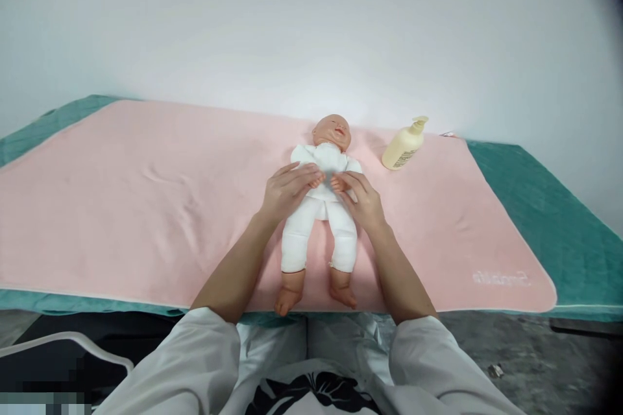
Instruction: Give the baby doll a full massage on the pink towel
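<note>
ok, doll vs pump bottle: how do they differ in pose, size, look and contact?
Pose: the doll lies face up; the bottle stands with its pump on top.
Size: the doll is clearly longer than the bottle.
Look: the doll wears white clothing; the bottle is pale yellow with dark lettering.
Contact: the left hand and right hand are on the doll, neither on the bottle.
Shared: both rest on the pink mat.

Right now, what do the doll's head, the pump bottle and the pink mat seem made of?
The doll's head looks like smooth vinyl or plastic, given its faint sheen. The pump bottle seems satin plastic, judging by its soft highlights. The pink mat is probably matte fabric: it wrinkles.
</note>
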Demonstrator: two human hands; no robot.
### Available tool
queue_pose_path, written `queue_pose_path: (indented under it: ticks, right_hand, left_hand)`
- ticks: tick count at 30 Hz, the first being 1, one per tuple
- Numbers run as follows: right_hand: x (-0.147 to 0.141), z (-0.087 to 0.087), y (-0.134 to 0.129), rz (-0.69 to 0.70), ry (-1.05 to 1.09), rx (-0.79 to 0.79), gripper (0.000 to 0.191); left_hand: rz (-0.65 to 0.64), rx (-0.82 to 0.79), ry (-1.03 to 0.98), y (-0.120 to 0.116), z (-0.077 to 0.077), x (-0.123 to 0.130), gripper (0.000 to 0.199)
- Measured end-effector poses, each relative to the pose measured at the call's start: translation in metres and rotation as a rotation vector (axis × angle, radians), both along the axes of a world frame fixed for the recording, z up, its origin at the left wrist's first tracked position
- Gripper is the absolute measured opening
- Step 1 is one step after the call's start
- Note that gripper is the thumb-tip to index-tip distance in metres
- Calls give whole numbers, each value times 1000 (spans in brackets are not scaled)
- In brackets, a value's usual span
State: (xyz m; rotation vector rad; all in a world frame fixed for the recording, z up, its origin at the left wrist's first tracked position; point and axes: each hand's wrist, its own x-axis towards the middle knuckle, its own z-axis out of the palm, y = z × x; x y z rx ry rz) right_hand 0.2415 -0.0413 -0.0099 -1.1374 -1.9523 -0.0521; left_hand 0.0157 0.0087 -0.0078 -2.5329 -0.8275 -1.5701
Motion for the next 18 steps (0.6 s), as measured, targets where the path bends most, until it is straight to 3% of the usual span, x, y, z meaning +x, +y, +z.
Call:
queue_pose_path:
  ticks: [3, 6, 11, 18]
  right_hand:
    - [13, 1, 2, -96, 138, 66, 31]
    - [30, 3, 4, -235, 284, 38, 36]
    - [72, 11, 2, -434, 450, -198, 55]
    - [123, 11, -9, -561, 413, -558, 55]
  left_hand:
    - [158, -142, -248, -1, 2, -11, 23]
    - [297, -301, -370, 0, 7, -27, 37]
    - [427, -409, -423, 7, 15, -59, 54]
    - [513, -666, -360, 11, 16, -87, 47]
